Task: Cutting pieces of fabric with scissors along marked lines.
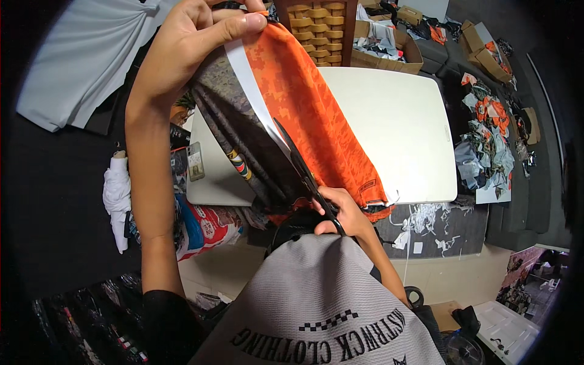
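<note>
My left hand (216,33) is raised at the top, pinching a fabric piece that hangs down over the table. It has an orange camouflage part (310,106), a white band (249,79) and a dark camouflage part (225,112) with a coloured patch on it. My right hand (340,213) grips black scissors (301,164) low at the fabric, with the long blades pointing up along the lower end of the white band. Whether the blades have fabric between them I cannot tell.
A white table (401,121) stands under the fabric. Behind it are a woven basket (310,36) and boxes (407,52) of cloth. A scrap pile (486,140) lies right, a white fabric roll (115,201) left. White offcuts (420,225) lie below the table's front edge.
</note>
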Demonstrator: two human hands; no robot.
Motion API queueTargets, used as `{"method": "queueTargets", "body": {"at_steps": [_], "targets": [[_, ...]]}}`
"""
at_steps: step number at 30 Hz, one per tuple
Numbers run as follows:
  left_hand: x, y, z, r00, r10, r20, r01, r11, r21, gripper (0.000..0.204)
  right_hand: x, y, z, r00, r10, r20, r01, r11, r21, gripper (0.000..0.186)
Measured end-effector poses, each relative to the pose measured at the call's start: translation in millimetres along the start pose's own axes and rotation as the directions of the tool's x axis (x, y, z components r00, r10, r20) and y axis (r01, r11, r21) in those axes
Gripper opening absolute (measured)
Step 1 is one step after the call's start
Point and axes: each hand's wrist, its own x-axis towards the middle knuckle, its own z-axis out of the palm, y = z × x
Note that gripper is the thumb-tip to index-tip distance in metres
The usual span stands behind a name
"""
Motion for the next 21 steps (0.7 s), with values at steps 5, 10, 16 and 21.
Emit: {"method": "queueTargets", "body": {"at_steps": [5,10,16,21], "targets": [[0,-2,-3,1.000,-0.029,-0.004,0.029,1.000,-0.008,0.012,4,-2,1,1.000,-0.003,0.002,0.003,1.000,0.011,0.061],[1,-3,-6,1.000,0.021,0.017,-0.021,1.000,0.014,0.013,6,-5,2,1.000,0.008,-0.003,-0.008,0.999,0.039,0.059],[1,-4,-10,0.999,-0.035,0.008,0.035,0.999,0.009,0.014,7,-2,3,1.000,-0.012,-0.005,0.012,0.999,0.030,0.057],[2,-11,-13,1.000,0.027,-0.006,-0.027,1.000,-0.005,0.014,8,1,1,1.000,0.018,0.003,-0.018,0.999,0.029,0.057]]}}
